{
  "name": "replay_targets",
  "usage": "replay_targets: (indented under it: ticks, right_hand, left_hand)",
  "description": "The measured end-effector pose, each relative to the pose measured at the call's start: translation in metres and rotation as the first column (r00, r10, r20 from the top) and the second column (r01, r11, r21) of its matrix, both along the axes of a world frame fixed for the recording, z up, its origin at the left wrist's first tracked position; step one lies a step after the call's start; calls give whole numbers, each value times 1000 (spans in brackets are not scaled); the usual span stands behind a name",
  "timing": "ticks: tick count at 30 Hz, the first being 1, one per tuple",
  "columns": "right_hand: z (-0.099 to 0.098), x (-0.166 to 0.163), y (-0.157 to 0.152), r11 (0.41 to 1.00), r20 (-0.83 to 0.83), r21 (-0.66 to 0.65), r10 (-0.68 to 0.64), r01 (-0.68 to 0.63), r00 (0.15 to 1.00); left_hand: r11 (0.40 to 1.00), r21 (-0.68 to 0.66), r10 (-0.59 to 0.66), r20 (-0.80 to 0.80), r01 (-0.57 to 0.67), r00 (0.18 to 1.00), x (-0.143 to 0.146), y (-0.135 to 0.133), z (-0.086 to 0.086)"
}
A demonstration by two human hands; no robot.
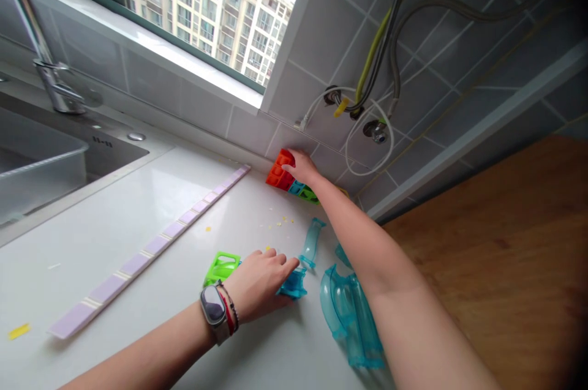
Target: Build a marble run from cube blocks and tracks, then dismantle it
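My left hand (260,283), with a watch and bracelets on the wrist, is low over the white counter (151,206), its fingers curled over a see-through blue plastic toy piece (294,283). A bright green plastic piece (222,267) shows just left of that hand, partly hidden behind it. Farther off, by the tiled wall, my right hand (302,168) grips a red plastic piece (280,171) with the thumb on its face. Blue and green pieces (309,194) line up beside the red one, partly covered by my forearm.
Curved see-through blue channel pieces (351,316) lie right of my left hand, with a single blue channel (312,243) behind. A long lilac strip (156,246) crosses the counter. Left are a sink with a plastic bin (41,163) and a tap (55,84). Hoses (390,29) hang along the wall.
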State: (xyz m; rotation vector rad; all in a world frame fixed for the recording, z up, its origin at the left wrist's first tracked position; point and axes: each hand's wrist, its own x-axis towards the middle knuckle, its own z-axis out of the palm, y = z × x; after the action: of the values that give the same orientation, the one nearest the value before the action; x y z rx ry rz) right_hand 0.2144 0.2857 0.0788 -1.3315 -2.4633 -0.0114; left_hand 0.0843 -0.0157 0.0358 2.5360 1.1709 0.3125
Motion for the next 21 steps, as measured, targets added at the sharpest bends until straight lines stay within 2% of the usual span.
replay_targets:
  ticks: [14,21]
  right_hand:
    - [4,6,-1,999,140,8,-34,33,990]
    - [16,18,-6,996,32,53,-77,76,996]
  left_hand:
    - [1000,22,14,10,-14,1000,1,-1,-7]
    - [1000,23,12,-11,-11,1000,1,-1,-3]
